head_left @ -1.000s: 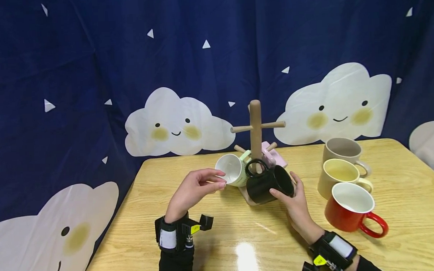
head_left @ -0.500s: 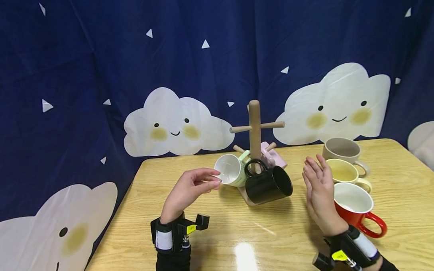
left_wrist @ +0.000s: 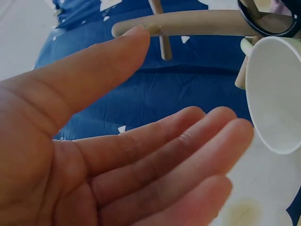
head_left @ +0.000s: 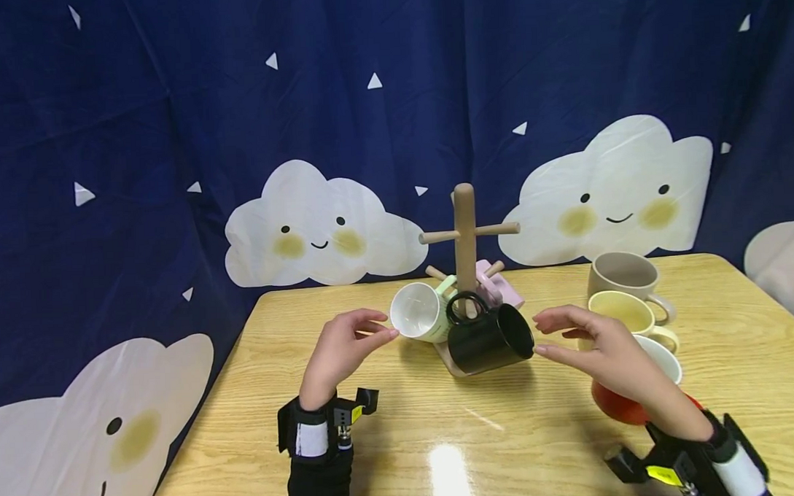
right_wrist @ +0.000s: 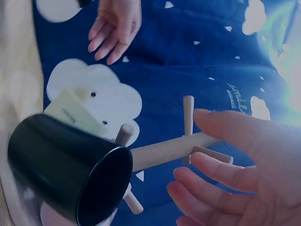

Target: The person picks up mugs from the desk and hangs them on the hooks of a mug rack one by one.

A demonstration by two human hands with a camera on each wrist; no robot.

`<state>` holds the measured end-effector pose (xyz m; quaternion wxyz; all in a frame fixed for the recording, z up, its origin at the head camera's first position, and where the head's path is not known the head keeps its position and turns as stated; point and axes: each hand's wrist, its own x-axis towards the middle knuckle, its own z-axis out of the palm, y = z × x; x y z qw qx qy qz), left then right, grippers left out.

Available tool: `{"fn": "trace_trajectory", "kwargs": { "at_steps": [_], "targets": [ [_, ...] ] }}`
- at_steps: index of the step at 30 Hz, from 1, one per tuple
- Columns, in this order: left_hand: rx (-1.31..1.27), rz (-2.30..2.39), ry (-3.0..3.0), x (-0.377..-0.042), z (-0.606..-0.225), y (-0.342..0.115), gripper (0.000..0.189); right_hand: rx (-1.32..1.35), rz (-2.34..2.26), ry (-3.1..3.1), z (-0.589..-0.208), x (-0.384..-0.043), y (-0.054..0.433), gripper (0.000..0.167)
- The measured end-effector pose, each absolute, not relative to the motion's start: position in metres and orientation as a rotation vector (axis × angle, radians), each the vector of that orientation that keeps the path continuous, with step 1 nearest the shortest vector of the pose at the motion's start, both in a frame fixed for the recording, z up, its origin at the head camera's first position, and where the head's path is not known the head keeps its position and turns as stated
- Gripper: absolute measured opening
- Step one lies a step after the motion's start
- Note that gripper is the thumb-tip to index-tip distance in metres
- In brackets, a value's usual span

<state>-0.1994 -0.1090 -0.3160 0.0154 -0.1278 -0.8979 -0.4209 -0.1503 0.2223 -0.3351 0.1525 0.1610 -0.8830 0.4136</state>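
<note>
A wooden mug tree [head_left: 465, 235] stands at the back middle of the table. By its handle a black mug [head_left: 488, 340] hangs tilted on a lower peg, its mouth toward the right. Left of it hangs a pale green mug [head_left: 417, 311] with a white inside, and a pink mug [head_left: 500, 287] shows behind the post. My left hand [head_left: 341, 348], fingers relaxed and holding nothing, is beside the pale green mug's mouth. The right hand [head_left: 611, 350] is just right of the black mug's rim, thumb and fingers apart with nothing between them. Both upper front pegs are bare in the head view.
On the right of the wooden table [head_left: 247, 457] stand a grey-brown mug [head_left: 624, 271], a cream-yellow mug [head_left: 621, 309] and a red mug [head_left: 622, 406]. My right hand and forearm partly cover the red one. A dark blue cloud-printed curtain [head_left: 339, 82] hangs behind.
The right hand has let go of the black mug, drawn back to the right, then turned with its fingertips toward the mug. The black mug stays hanging. My left hand has barely moved.
</note>
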Motion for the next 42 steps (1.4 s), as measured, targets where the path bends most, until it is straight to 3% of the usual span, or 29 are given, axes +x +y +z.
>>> {"fn": "trace_trajectory", "kwargs": {
  "at_steps": [12,15,18,26,30,42],
  "targets": [
    [-0.408,-1.069,-2.847,-0.199,-0.322,-0.101,0.037,0.851,0.083,-2.514,-0.353,-0.134,0.228,0.044],
    [-0.398,-0.983,-2.87,-0.2,-0.323,-0.1,0.038,0.942,0.036,-2.429,-0.369,-0.132,0.231,0.04],
    [-0.383,-0.936,-2.89,-0.201,-0.323,-0.101,0.04,0.95,0.114,-2.331,-0.377,-0.132,0.239,0.025],
    [-0.334,-0.923,-2.905,-0.2,-0.322,-0.104,0.042,0.266,0.361,-2.577,-0.353,-0.116,0.323,0.048],
    [-0.317,-0.923,-2.909,-0.2,-0.321,-0.105,0.043,0.008,0.441,-2.85,-0.36,-0.109,0.357,0.055],
    [-0.277,-0.906,-2.936,-0.201,-0.32,-0.106,0.042,-0.426,0.623,-2.788,-0.426,-0.089,0.343,0.062]
  ]
}}
